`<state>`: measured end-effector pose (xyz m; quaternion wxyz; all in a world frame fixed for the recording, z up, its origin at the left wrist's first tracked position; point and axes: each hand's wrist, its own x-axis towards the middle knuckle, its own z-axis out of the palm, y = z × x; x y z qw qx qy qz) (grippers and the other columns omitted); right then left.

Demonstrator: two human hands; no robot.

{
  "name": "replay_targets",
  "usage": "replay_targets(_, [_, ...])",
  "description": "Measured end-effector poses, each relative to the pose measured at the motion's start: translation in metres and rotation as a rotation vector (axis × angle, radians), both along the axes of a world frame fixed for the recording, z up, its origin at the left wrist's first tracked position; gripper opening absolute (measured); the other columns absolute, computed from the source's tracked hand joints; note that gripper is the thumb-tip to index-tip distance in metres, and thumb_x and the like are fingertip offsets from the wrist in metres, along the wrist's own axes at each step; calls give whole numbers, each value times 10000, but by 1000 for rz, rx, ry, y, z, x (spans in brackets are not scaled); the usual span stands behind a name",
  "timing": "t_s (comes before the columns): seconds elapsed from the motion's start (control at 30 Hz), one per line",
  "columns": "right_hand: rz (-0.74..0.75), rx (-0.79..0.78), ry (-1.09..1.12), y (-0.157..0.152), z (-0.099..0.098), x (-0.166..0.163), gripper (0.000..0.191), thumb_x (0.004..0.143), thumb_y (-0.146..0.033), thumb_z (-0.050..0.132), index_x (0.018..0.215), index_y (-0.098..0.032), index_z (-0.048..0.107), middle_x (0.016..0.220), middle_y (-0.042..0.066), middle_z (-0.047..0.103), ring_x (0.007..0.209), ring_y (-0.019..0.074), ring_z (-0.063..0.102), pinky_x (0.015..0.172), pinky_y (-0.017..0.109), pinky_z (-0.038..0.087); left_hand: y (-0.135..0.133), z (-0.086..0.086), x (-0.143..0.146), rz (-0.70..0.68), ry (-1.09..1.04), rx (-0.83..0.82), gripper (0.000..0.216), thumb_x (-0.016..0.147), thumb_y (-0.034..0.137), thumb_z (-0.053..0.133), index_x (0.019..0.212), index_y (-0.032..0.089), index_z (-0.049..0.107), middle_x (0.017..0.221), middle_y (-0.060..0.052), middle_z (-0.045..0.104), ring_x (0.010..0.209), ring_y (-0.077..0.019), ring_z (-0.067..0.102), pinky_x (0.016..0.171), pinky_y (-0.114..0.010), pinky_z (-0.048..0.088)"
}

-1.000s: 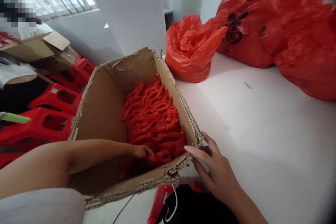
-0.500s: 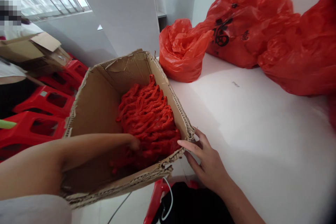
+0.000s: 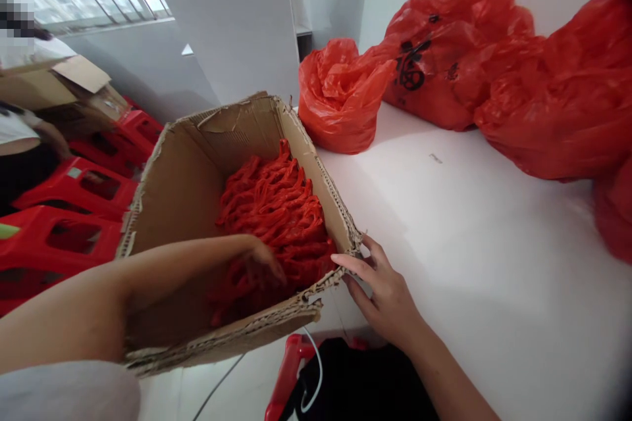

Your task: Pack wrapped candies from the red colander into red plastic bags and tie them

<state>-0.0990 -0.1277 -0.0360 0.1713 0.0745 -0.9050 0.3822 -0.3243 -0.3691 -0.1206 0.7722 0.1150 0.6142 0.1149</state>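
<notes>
An open, torn cardboard box [image 3: 187, 177] hangs past the left edge of a white table [image 3: 469, 243]. Inside it lies a heap of red knotted cord pieces [image 3: 276, 210]. My left hand [image 3: 261, 256] reaches into the box and rests on the near end of the heap, fingers curled down into it; whether it grips any piece is hidden. My right hand [image 3: 382, 289] presses against the box's near right corner, fingers stretched out along the cardboard.
Red plastic bags [image 3: 340, 95] and larger ones [image 3: 494, 66] stand at the table's back. Red plastic stools [image 3: 74, 210] are stacked left of the box. Another person [image 3: 20, 138] and a second cardboard box [image 3: 54, 85] are at far left. A black bag [image 3: 355, 381] lies below.
My left hand has shifted slightly within the red heap, fingers now showing on top. The view has drifted right; box and right hand keep their relation.
</notes>
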Motion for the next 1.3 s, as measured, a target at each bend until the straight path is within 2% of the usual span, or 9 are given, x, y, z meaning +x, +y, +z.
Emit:
replay_targets(0.17, [-6, -10, -16, 0, -1, 0, 416, 928, -175, 463, 1282, -379, 544, 1460, 56, 312, 963, 139, 621, 808, 300, 538, -2, 17, -29, 183, 307, 115, 403, 811, 490, 622, 1111, 222, 640, 1122, -71, 666, 899, -211, 650, 721, -325, 525])
replay_targets(0.37, [-5, -9, -22, 0, -1, 2, 453, 912, -156, 459, 1299, -378, 540, 1483, 50, 300, 1082, 168, 599, 879, 318, 531, 5, 34, -35, 233, 642, 169, 262, 901, 339, 587, 1043, 120, 615, 967, -53, 637, 802, -163, 618, 706, -325, 528])
replay_targets(0.53, [-35, 18, -12, -2, 3, 3, 491, 911, -189, 476, 1354, -400, 490, 1513, 38, 274, 1188, 204, 547, 932, 363, 516, 40, 120, -51, 394, 863, 480, 409, 801, 408, 646, 1127, 165, 602, 1079, -47, 643, 948, -183, 596, 741, -250, 471])
replay_targets(0.7, [-128, -212, 26, 0, 0, 21, 536, 909, -236, 490, 1431, -308, 388, 1490, 117, 311, 868, 123, 636, 820, 320, 559, 83, 209, -5, 427, 905, 870, 477, 793, 477, 602, 1165, 179, 576, 1227, -53, 596, 1090, -196, 566, 845, -273, 450])
replay_targets(0.8, [-227, -267, -16, 1, 3, 58, 453, 911, -262, 487, 1363, -249, 455, 1358, 114, 469, 811, 115, 623, 791, 295, 551, 109, 238, 42, 256, 835, 1058, 400, 814, 423, 594, 1116, 161, 605, 1165, -53, 615, 1062, -198, 578, 873, -304, 439])
replay_targets(0.93, [-287, -253, -160, -7, 17, 135, 259, 948, -320, 441, 1082, -212, 636, 1015, 54, 646, 831, 147, 619, 787, 277, 522, 146, 250, 103, -172, 757, 1149, 378, 863, 409, 546, 1154, 182, 622, 1075, -33, 651, 993, -193, 585, 874, -296, 430])
replay_targets(1.03, [-407, -280, -243, -18, 22, 200, 333, 973, -392, 395, 1004, -219, 678, 819, 21, 666, 756, 151, 629, 730, 250, 516, 174, 246, 144, -529, 713, 1163, 364, 866, 410, 546, 1170, 232, 641, 1136, -28, 656, 1015, -210, 592, 882, -289, 427])
replay_targets(1.13, [-679, -272, -293, -23, 16, 269, 428, 965, -489, 368, 947, -237, 713, 690, -4, 660, 661, 148, 638, 663, 215, 510, 201, 233, 182, -842, 706, 1144, 370, 821, 388, 599, 1164, 263, 660, 1210, -49, 640, 1052, -249, 600, 887, -309, 432])
replay_targets(1.3, [-1228, -152, -215, -17, 6, 370, 503, 827, -662, 472, 784, -237, 737, 760, 25, 716, 726, 197, 688, 609, 194, 522, 247, 204, 233, -1051, 713, 1162, 370, 755, 399, 651, 1095, 260, 696, 1117, -83, 680, 999, -285, 628, 836, -345, 463])
